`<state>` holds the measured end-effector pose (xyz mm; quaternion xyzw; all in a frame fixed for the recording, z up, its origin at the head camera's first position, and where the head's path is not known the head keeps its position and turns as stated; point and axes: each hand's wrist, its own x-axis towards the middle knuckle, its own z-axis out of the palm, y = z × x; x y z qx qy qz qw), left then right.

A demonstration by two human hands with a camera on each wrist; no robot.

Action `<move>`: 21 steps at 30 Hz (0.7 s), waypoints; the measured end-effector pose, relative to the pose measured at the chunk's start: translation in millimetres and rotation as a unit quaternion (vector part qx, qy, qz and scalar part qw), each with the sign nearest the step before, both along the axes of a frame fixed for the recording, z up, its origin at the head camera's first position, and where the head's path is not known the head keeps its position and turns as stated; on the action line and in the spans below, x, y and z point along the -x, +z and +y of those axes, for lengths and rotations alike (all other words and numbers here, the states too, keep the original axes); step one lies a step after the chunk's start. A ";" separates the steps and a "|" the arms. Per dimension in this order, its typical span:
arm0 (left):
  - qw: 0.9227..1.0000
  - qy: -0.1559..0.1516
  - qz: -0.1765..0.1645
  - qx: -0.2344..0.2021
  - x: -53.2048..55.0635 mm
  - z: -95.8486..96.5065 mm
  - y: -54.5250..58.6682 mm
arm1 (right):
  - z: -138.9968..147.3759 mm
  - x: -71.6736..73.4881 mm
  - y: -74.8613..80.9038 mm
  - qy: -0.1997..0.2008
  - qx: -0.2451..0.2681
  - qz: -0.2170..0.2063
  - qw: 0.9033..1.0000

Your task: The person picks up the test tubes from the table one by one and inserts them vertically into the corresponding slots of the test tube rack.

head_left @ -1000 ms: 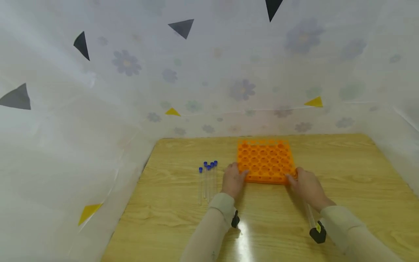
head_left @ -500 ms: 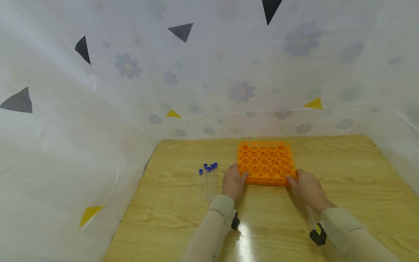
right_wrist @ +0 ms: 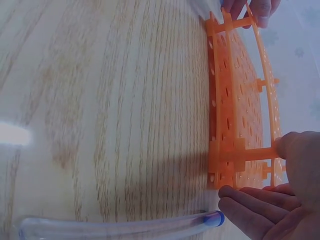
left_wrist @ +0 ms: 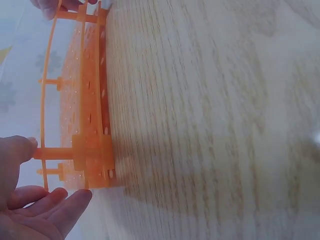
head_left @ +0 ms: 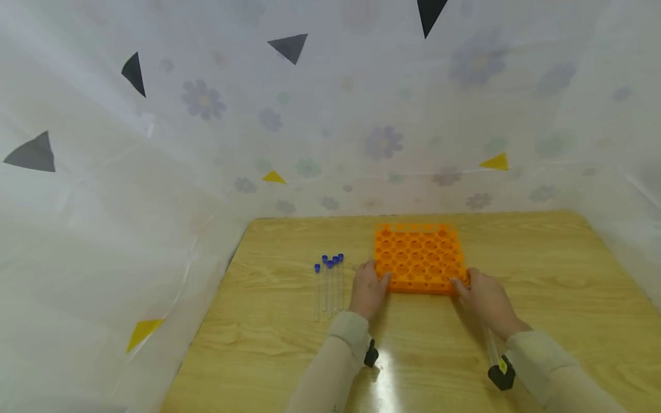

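An orange test tube rack [head_left: 419, 252] with several round holes stands on the wooden table, its holes bare of tubes. My left hand [head_left: 368, 292] grips its near left corner, thumb on the front post and fingers along the side, as the left wrist view shows of the rack [left_wrist: 91, 110]. At the near right corner my right hand [head_left: 488, 301] holds it likewise; in the right wrist view its thumb presses the upper plate of the rack [right_wrist: 227, 110]. Beneath my right wrist lies a clear test tube [right_wrist: 115, 229] with a blue cap.
Several clear tubes with blue caps [head_left: 330, 264] lie side by side left of my left hand. The wooden table [head_left: 258, 344] ends at a pale flowered sheet [head_left: 330, 143] behind the rack. A similar sheet borders the left side. Black cameras sit at both wrists.
The rack and both hands have come very slightly toward me. The grip on both corners is the same, and the tubes have not moved.
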<state>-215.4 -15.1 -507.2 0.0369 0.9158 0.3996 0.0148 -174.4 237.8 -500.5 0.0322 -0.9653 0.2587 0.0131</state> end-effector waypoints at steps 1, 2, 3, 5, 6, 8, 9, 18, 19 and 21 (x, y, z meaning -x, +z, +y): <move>1.000 -0.001 0.002 0.002 -1.3 -0.1 -0.3 | 0.0 -0.8 -0.1 0.000 -0.001 0.000 1.000; 1.000 -0.002 0.007 0.006 -2.4 -0.2 -0.7 | -0.1 -1.9 -0.1 -0.001 -0.001 -0.003 1.000; 1.000 -0.003 0.011 0.009 -3.5 -0.1 -1.0 | 0.0 -3.0 -0.2 -0.002 0.000 -0.003 1.000; 1.000 -0.007 0.019 0.013 -5.8 0.0 -0.9 | 0.9 -5.0 0.1 -0.002 -0.001 0.004 1.000; 0.999 -0.009 0.026 0.017 -7.0 0.2 -0.9 | 1.3 -5.9 0.2 -0.002 -0.003 0.010 1.000; 0.999 -0.012 0.033 0.019 -9.0 0.6 -1.6 | 2.1 -8.0 0.9 -0.003 -0.006 0.019 1.000; 0.999 -0.014 0.034 0.018 -9.9 0.6 -1.9 | 2.5 -9.0 1.2 -0.003 -0.008 0.025 1.000; 0.999 -0.009 0.040 0.017 -16.5 -0.8 -1.1 | 2.9 -15.3 1.7 -0.003 -0.016 0.027 1.000; 0.999 -0.008 0.042 0.019 -17.5 -1.2 -1.2 | 2.8 -15.9 1.4 -0.002 -0.016 0.026 1.000; 0.999 -0.004 0.044 0.020 -19.3 -2.0 -1.9 | 2.7 -18.1 0.6 0.001 -0.018 0.026 0.999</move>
